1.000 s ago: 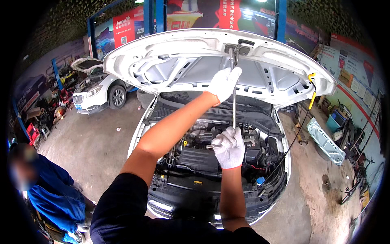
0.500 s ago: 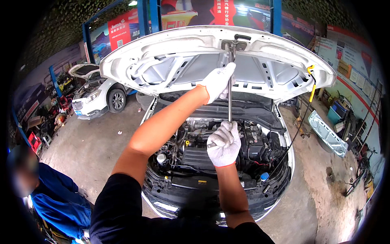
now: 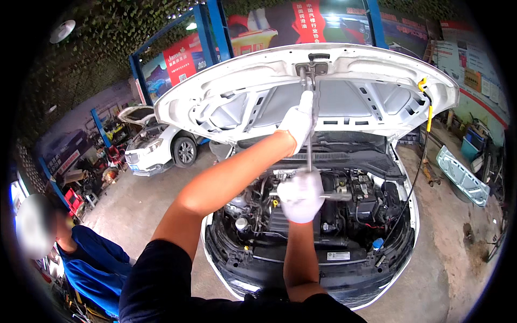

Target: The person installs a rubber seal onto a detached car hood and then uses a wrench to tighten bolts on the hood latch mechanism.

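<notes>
My gloved left hand [image 3: 299,121] grips the upper part of a long metal bar [image 3: 309,159], just below the latch bracket [image 3: 312,69] on the underside of the raised white hood [image 3: 226,72]. The bar's top end meets that bracket. My right hand [image 3: 300,196], gloved and blurred, is closed around the bar's lower end, where a crosswise handle [image 3: 336,196] sticks out. Behind and below it lies the engine bay [image 3: 280,242]. A dark cable with a yellow fitting [image 3: 429,116] hangs from the hood's right side.
A person in blue [image 3: 91,261] stands at my left. A white car [image 3: 148,153] with its hood up is behind on the left, near blue lift posts [image 3: 218,29] and clutter. A loose white panel [image 3: 462,175] rests on the right floor, beside stacked parts.
My view has shifted, moving the scene right and slightly down. The crosswise handle now sticks out to the right of my right hand, which is blurred with motion. The person in blue has turned their head.
</notes>
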`<state>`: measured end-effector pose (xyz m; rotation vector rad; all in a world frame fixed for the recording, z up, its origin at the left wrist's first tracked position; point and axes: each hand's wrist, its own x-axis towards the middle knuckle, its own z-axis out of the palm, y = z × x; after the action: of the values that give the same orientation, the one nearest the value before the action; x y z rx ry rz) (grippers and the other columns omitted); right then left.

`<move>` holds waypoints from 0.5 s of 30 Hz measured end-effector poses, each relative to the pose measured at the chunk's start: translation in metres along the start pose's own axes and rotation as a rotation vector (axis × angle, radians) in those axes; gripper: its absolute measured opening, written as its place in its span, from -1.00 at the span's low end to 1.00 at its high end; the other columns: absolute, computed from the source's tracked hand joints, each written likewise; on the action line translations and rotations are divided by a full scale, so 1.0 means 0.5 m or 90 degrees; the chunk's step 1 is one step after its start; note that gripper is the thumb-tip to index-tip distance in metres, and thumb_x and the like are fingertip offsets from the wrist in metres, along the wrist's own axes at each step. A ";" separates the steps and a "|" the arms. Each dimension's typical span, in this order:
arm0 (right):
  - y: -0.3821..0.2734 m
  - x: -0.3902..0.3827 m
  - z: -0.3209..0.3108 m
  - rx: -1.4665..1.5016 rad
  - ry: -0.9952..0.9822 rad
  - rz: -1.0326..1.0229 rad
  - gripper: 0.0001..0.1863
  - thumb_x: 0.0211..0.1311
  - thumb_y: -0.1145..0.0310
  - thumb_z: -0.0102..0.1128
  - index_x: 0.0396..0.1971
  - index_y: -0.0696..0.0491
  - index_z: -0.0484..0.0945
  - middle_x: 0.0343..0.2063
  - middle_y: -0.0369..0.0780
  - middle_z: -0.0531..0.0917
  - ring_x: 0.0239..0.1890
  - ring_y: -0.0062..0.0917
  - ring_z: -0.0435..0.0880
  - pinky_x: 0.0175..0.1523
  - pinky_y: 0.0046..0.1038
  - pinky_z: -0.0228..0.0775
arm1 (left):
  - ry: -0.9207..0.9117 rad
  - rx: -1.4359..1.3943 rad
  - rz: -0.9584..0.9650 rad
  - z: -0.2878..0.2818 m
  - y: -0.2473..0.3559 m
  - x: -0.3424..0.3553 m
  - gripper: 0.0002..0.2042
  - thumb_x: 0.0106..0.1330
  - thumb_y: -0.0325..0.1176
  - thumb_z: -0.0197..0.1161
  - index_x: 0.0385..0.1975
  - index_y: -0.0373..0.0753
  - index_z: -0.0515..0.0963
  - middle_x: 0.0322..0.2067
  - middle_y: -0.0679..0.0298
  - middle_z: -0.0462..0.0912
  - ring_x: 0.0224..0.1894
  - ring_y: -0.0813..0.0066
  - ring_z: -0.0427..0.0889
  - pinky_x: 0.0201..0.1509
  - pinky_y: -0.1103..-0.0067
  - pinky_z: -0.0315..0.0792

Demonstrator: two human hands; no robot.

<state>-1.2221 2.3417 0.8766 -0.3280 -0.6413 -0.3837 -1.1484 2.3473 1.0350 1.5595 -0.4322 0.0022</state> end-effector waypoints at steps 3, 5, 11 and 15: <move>0.030 -0.001 0.016 -0.094 -0.008 0.071 -0.80 0.30 0.58 0.13 -0.14 0.08 0.36 -0.55 -0.34 0.45 -0.72 -0.69 0.37 -0.55 -0.65 0.29 | 0.091 0.588 0.240 -0.055 0.068 -0.055 -0.37 0.43 0.24 0.07 -0.26 -0.40 0.52 -0.45 0.20 0.55 -0.35 0.33 0.54 -0.17 0.40 0.46; 0.011 0.001 0.055 -0.554 -0.097 -0.159 -0.67 0.27 0.36 0.26 -0.13 0.13 0.30 -0.60 -0.24 0.54 -0.69 -0.45 0.54 -0.53 -0.40 0.44 | 0.015 0.572 0.316 -0.088 0.068 -0.051 -0.42 0.45 0.18 0.10 -0.24 -0.39 0.51 -0.46 0.23 0.54 -0.33 0.44 0.52 -0.20 0.45 0.46; -0.102 0.022 0.031 -1.415 -0.193 -0.152 -0.80 0.29 0.42 0.09 -0.15 0.17 0.46 -0.49 -0.06 0.64 -0.47 -0.17 0.69 -0.35 -0.12 0.50 | -0.016 0.171 0.009 -0.070 -0.018 -0.015 -0.60 0.53 0.07 0.05 -0.43 -0.11 0.41 -0.65 0.43 0.31 -0.69 0.57 0.24 -0.62 0.53 0.23; -0.167 -0.034 0.017 -1.376 -0.164 -0.441 -0.66 0.22 0.35 0.22 -0.01 0.09 0.58 -0.36 -0.17 0.59 -0.36 -0.31 0.59 -0.22 -0.28 0.44 | 0.077 0.070 0.074 -0.031 -0.045 -0.017 -0.55 0.56 0.07 -0.04 -0.37 -0.24 0.45 -0.60 0.37 0.35 -0.65 0.52 0.34 -0.59 0.53 0.36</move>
<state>-1.2758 2.2758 0.8870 -2.2541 -0.3065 -1.6637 -1.1461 2.3637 1.0117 1.6299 -0.4314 0.2123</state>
